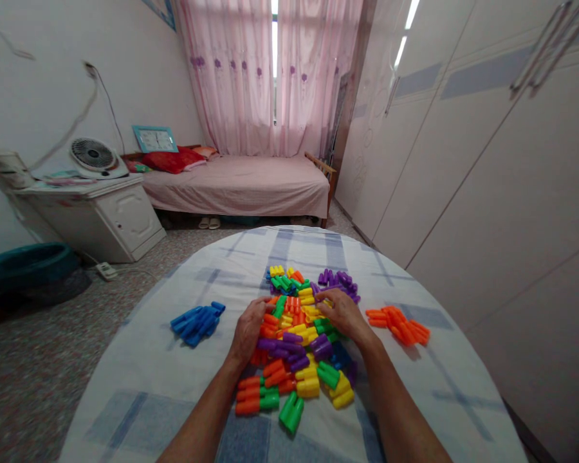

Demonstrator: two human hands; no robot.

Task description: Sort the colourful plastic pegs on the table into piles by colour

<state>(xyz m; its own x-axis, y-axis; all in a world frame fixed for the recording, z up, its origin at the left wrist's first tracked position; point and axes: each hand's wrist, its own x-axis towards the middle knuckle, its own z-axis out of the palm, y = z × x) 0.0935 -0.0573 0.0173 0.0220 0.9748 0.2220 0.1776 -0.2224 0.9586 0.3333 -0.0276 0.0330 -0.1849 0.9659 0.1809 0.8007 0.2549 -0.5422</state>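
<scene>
A mixed heap of plastic peg-shaped building blocks (296,334) in orange, yellow, green, purple and blue lies on the round table. At the heap's left side is my left hand (251,329), its loosely bent fingers touching orange blocks beside a green block (280,306). My right hand (343,314) reaches over the right side, fingers and thumb apart above yellow blocks (311,313). Some fingertips are hidden among the blocks, and no block is plainly gripped. Nearest me lie a green block (291,413) and joined orange-and-green blocks (257,397).
Blue blocks (197,323) form a separate pile at left, orange blocks (399,325) at right, purple blocks (338,281) behind. A checked cloth (139,392) covers the table. Beyond stand a bed (251,183), a white cabinet (125,215) with a fan (95,156), and tall wardrobes (463,148).
</scene>
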